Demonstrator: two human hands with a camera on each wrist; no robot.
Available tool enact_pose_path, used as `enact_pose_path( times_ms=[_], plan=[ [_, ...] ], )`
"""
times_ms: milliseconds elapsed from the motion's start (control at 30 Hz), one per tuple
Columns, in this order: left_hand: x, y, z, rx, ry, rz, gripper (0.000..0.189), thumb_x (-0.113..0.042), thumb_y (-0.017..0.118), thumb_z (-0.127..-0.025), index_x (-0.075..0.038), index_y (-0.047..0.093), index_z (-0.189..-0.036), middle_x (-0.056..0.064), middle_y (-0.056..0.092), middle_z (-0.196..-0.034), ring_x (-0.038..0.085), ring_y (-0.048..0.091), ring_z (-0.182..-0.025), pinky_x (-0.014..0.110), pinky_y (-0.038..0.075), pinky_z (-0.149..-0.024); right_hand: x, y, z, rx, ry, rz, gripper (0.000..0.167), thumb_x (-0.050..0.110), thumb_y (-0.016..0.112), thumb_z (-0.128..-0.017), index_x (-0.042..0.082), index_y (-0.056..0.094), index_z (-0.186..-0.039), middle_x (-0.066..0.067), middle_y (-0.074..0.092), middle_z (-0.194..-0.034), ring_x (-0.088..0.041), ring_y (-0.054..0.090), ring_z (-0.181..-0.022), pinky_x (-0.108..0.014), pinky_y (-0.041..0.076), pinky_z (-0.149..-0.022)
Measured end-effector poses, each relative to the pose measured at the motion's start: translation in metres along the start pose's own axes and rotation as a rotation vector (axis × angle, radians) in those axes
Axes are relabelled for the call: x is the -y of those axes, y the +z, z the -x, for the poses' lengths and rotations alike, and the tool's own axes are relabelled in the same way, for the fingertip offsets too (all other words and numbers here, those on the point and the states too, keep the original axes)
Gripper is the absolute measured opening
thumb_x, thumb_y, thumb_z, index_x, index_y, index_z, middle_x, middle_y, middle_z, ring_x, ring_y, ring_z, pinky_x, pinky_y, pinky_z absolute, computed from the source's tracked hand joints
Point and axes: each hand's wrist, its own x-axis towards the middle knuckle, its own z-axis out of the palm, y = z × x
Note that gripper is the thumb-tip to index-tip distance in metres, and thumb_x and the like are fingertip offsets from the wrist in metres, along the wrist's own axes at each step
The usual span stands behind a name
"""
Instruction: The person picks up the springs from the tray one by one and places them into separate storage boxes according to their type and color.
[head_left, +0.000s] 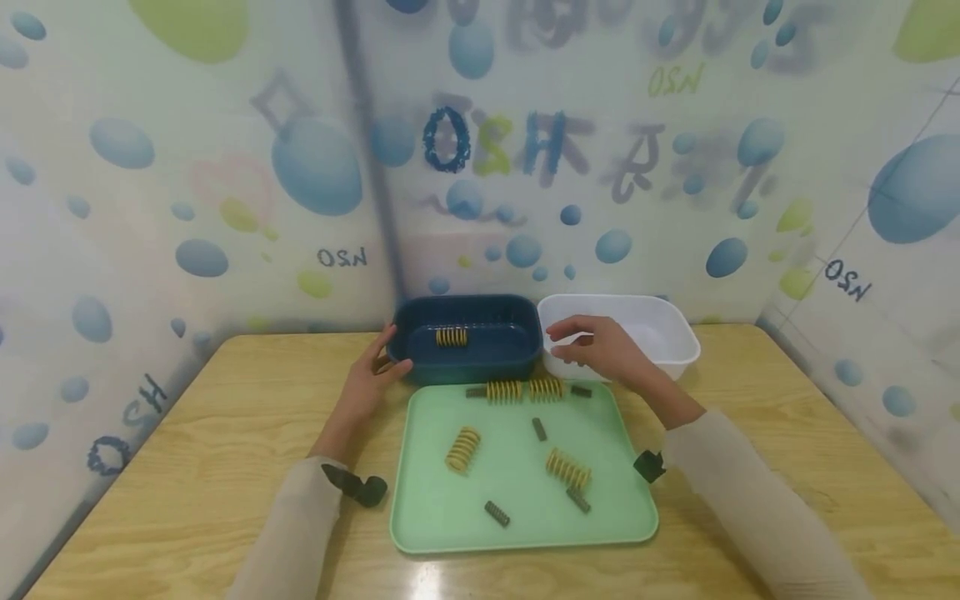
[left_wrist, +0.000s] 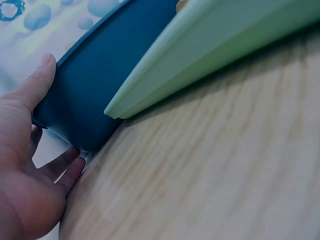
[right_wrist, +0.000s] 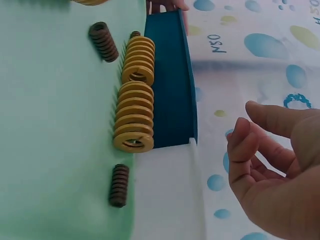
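My left fingers (left_wrist: 72, 174) touch the blue bin (head_left: 467, 372), my right fingers (right_wrist: 242, 150) hang empty; one yellow spring (head_left: 452, 337) inside looks done, leaving four yellow springs (head_left: 568, 471) and five dark springs (head_left: 497, 513) on the green tray (head_left: 517, 479).

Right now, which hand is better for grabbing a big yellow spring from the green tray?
Probably the right hand: it holds nothing and hovers close to two yellow springs at the far edge of the green tray. The left hand is farther off, touching the blue bin.
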Motion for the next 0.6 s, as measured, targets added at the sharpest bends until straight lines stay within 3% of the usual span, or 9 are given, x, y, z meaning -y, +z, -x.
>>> enact_pose_path(
  times_ms=[133, 333, 600],
  plan=[
    [0.005, 0.0, -0.002, -0.004, 0.006, 0.007, 0.069, -0.013, 0.063, -0.093, -0.011, 0.027, -0.152, 0.006, 0.011, -0.159, 0.045, 0.027, -0.136, 0.052, 0.027, -0.109, -0.01, -0.002, 0.016, 0.002, 0.019, -0.04, 0.034, 0.021, 0.07, -0.089, 0.006, 0.065, -0.119, -0.008, 0.065, -0.112, -0.027, 0.065, -0.09, -0.037, 0.054, -0.075],
    [0.029, -0.002, -0.011, -0.016, 0.04, -0.007, 0.071, -0.019, 0.065, -0.093, -0.014, 0.027, -0.152, 0.003, 0.012, -0.159, 0.04, 0.029, -0.136, 0.05, 0.028, -0.108, -0.023, 0.001, 0.029, 0.002, 0.011, -0.09, 0.031, 0.018, 0.069, -0.089, 0.005, 0.065, -0.117, -0.009, 0.066, -0.11, -0.031, 0.064, -0.09, -0.039, 0.054, -0.076],
    [0.001, 0.0, 0.0, -0.009, 0.002, -0.004, 0.068, -0.012, 0.063, -0.093, -0.011, 0.027, -0.151, 0.004, 0.012, -0.159, 0.041, 0.028, -0.136, 0.049, 0.029, -0.108, -0.038, 0.0, 0.04, 0.035, -0.006, -0.069, 0.03, 0.018, 0.07, -0.088, 0.003, 0.066, -0.114, -0.01, 0.067, -0.107, -0.024, 0.063, -0.093, -0.03, 0.053, -0.078]
  ],
)
